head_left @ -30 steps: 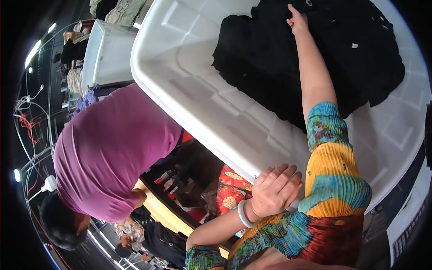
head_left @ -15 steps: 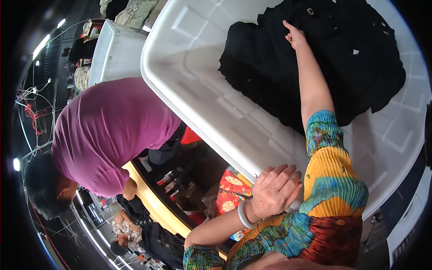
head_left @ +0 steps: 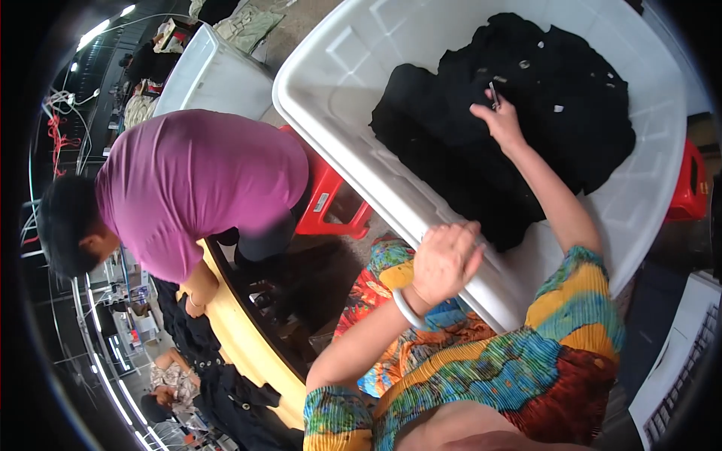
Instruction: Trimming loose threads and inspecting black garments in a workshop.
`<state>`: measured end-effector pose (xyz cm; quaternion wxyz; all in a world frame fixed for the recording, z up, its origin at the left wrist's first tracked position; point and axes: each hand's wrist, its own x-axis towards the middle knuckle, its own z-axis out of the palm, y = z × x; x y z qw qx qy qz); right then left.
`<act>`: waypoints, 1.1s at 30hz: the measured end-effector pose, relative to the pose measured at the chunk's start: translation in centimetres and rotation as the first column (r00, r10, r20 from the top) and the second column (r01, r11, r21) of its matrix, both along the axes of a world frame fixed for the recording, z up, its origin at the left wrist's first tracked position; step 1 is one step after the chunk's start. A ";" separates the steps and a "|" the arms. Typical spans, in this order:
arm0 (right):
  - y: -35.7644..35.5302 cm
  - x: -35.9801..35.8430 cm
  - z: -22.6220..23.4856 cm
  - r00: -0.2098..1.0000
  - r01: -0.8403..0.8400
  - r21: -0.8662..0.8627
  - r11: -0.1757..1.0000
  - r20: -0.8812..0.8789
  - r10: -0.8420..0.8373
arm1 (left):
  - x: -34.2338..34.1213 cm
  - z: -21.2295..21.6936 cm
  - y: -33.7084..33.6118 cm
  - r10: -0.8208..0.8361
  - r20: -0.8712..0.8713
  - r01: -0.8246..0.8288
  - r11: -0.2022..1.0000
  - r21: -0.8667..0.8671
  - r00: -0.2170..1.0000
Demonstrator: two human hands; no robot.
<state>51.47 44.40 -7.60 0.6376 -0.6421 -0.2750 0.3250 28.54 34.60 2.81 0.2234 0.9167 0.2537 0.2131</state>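
Observation:
My left hand point(head_left: 449, 261), with a white bangle point(head_left: 408, 308) at the wrist, is on the near-left rim of a large white plastic bin point(head_left: 331, 120). Its fingers bend over the edge, and their tips are partly hidden. Inside the bin lies a heap of black cloth point(head_left: 444, 128), apparently garments, dotted with small pale tags and metal rings. Over the middle of this heap my right hand point(head_left: 502, 122) is closed around a small silvery metal tool point(head_left: 493, 93), whose thin end points up. The tool's exact kind is too small to tell.
A person in a purple shirt point(head_left: 210, 188) bends over a yellow-edged table point(head_left: 241, 338) on the left, beside black garments point(head_left: 233, 398). Red stools point(head_left: 327, 195) stand near the bin. Another white bin point(head_left: 210, 75) is behind; a second person point(head_left: 177, 379) sits beyond the table.
The view has shifted, showing more of the bin and the red stools. My right hand has drawn back toward me, and the metal tool now shows in it. My left hand stays at the rim.

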 end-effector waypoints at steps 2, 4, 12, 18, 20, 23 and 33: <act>-2.6 -1.6 2.8 0.991 -0.128 0.069 0.989 0.047 0.125 | -0.2 0.2 -0.1 0.014 -0.011 -0.014 0.999 0.033 1.000; -3.4 -3.6 7.3 0.956 -0.295 0.096 0.951 0.028 0.294 | -0.5 -0.3 0.0 0.051 0.101 -0.045 0.997 -0.061 0.994; -10.2 -14.3 20.7 0.837 -0.540 0.130 0.832 -0.019 0.547 | -4.5 2.1 -0.5 0.351 0.352 -0.280 0.930 -0.239 0.868; -15.5 -18.2 28.5 0.815 -0.578 0.141 0.804 0.059 0.576 | -5.5 4.5 -2.5 0.243 0.542 -0.110 0.958 -0.266 0.804; -17.4 -19.8 31.7 0.795 -0.594 0.297 0.748 0.072 0.603 | -4.5 4.3 -2.8 0.251 0.622 -0.165 0.967 -0.194 0.741; -18.2 -19.8 34.7 0.669 -0.728 0.338 0.597 0.161 0.725 | -3.0 4.5 -3.4 0.438 0.606 -0.341 0.898 -0.276 0.663; -20.1 -24.3 40.5 0.659 -0.739 0.531 0.415 0.440 0.610 | -7.3 6.5 -2.5 0.556 0.664 -0.229 0.824 -0.518 0.500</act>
